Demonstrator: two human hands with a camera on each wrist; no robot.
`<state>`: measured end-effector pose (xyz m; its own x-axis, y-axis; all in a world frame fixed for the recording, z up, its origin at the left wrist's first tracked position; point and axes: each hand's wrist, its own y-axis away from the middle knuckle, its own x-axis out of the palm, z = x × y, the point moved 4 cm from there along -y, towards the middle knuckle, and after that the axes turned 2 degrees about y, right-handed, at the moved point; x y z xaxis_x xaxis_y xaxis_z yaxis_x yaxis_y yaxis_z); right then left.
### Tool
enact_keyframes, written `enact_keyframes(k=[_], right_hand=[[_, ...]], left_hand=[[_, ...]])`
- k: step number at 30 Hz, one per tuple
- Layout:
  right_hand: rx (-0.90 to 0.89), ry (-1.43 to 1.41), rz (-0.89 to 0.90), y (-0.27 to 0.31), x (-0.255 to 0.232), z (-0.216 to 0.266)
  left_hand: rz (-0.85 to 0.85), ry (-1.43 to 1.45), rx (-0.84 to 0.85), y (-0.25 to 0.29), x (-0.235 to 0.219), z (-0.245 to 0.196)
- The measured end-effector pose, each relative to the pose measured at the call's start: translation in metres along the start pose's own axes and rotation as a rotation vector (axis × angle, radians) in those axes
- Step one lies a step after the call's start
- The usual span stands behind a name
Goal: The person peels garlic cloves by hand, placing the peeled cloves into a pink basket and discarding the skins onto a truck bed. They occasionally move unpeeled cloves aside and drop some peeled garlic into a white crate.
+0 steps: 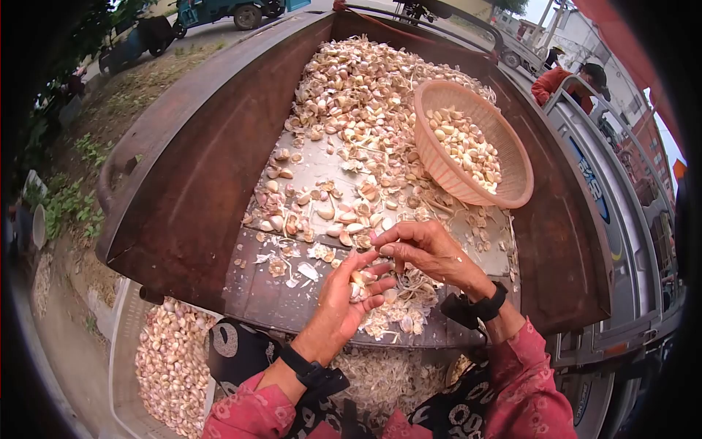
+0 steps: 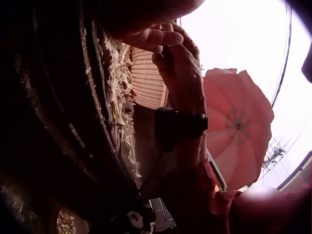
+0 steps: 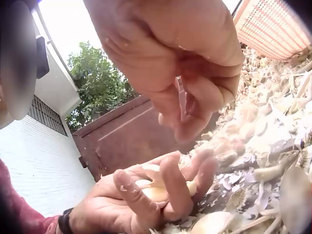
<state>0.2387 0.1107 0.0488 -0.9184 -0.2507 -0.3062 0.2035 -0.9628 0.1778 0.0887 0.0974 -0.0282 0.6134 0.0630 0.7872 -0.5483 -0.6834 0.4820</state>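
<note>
My left hand (image 1: 364, 282) lies palm up over the metal truck bed (image 1: 292, 293), its fingers curled round a few garlic cloves (image 1: 357, 279). In the right wrist view the same cloves (image 3: 157, 191) sit in the cupped left hand (image 3: 146, 204). My right hand (image 1: 385, 247) hovers just above it, thumb and fingers pinching a small thin piece (image 3: 181, 96); I cannot tell whether that is a blade or a strip of skin. The left wrist view shows the right hand (image 2: 178, 58) and its black wrist strap (image 2: 180, 127) from below.
A tan plastic basket (image 1: 504, 139) of peeled cloves leans at the right of the bed. Unpeeled garlic (image 1: 351, 88) is heaped beyond my hands, with loose skins (image 1: 406, 311) under them. A crate of garlic (image 1: 172, 362) stands lower left. A person in red (image 1: 559, 79) is at far right.
</note>
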Motion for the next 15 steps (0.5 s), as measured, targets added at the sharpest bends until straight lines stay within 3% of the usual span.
enact_keyframes(k=[1, 3, 5, 8, 13, 15], right_hand=[[0.001, 0.000, -0.001, -0.009, -0.002, -0.007], [-0.437, 0.629, -0.214, -0.036, -0.014, -0.016], [-0.472, 0.747, -0.199, -0.051, -0.015, -0.029], [-0.376, 0.937, -0.153, -0.057, -0.012, -0.035], [-0.363, 0.705, -0.257, -0.042, -0.029, -0.027], [-0.107, 0.235, -0.025, -0.027, -0.019, -0.009]], left_hand=[[-0.017, 0.018, -0.024, -0.001, -0.001, 0.001], [-0.036, 0.033, -0.046, -0.004, -0.007, 0.001], [-0.012, 0.008, -0.034, -0.009, -0.015, 0.000], [-0.012, 0.034, -0.010, -0.012, -0.019, -0.002], [0.008, 0.033, 0.003, -0.012, -0.016, -0.002], [0.018, 0.032, 0.006, -0.010, -0.013, -0.002]])
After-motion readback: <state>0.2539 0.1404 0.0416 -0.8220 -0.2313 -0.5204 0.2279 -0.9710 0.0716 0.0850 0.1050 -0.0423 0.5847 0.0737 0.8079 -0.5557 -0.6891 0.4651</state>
